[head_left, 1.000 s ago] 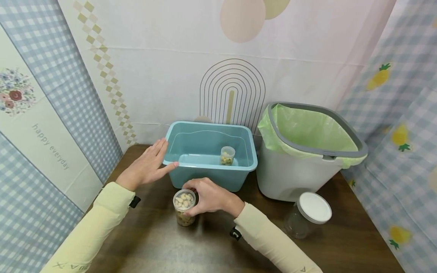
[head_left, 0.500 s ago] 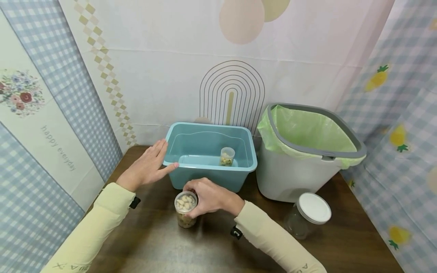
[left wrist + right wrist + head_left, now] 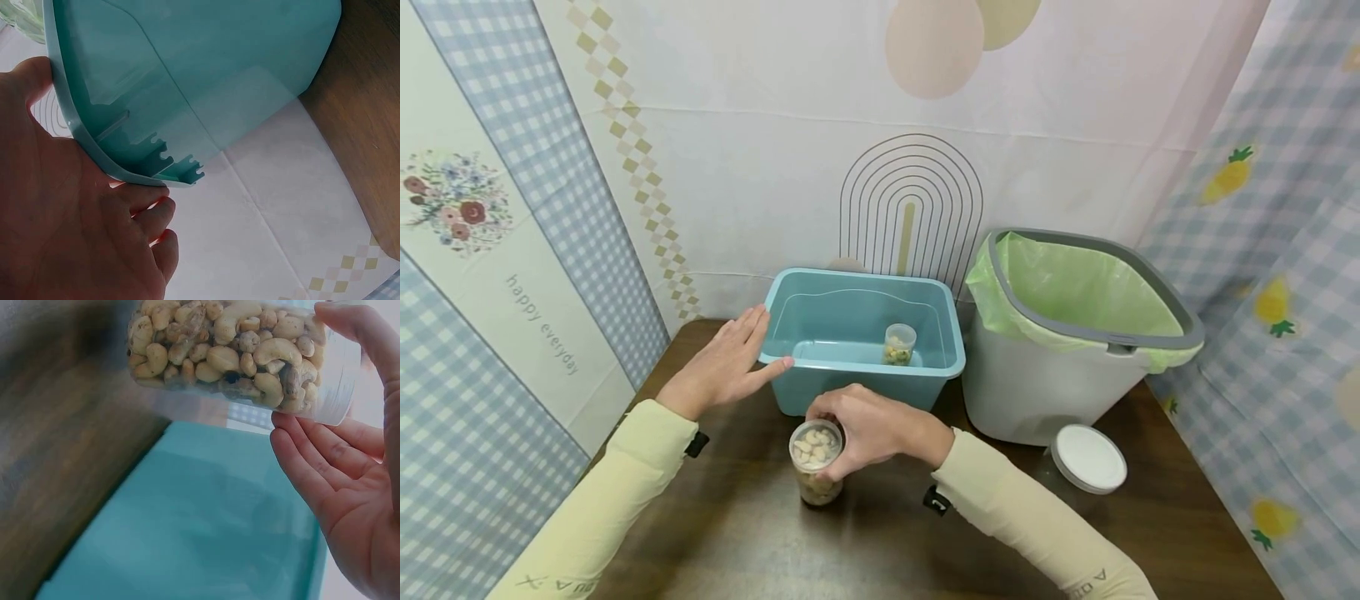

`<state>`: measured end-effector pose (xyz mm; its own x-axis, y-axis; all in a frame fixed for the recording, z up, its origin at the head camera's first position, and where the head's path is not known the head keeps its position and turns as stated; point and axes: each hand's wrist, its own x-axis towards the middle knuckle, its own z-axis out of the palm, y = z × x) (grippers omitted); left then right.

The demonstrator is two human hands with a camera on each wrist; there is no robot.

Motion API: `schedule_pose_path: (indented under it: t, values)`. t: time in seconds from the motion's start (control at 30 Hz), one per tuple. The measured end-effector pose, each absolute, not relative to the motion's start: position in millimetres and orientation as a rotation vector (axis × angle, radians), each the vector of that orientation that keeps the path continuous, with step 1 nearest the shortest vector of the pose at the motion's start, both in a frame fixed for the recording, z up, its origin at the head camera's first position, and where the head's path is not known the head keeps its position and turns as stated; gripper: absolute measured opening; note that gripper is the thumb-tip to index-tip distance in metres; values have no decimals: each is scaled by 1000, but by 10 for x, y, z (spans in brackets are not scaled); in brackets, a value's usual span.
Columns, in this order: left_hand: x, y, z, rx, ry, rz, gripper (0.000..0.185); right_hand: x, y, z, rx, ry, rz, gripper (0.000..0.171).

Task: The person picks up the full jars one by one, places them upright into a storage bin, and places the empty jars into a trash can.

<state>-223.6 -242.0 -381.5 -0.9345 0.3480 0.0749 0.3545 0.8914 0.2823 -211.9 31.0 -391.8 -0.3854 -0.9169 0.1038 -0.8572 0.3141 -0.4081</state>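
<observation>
Around the scene hang printed cloth backdrops: a pale one with an arch motif at the far side, blue gingham with flowers on the left, gingham with pineapples on the right. Below them a dark wooden table carries everything. Largest on it is the grey bin lined with a green bag, at the far right; just left of it sits the teal tub, with a small lidless cup of nuts standing inside near its right wall. Near the bin, on the right, stands a clear jar with a white lid. The left hand lies flat with straight fingers against the tub's left rim, thumb along the near edge; the left wrist view shows the palm pressed to that rim. The right hand grips the cashew jar, fingers curled round its upper part, just in front of the tub's near wall; whether its base touches the table cannot be told. Compared with a second ago, the cashew jar and the right hand sit slightly further right and nearer, the jar tilted a little, while the left hand has stayed on the tub rim.
</observation>
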Motion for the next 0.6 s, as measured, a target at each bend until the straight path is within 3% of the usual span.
schedule_pose_path:
  t: [0.6]
  values:
    - [-2261, -2419, -3810, -563, -3039, -445, 97, -2124, 434, -3261, -1674, 2394, -555, 48]
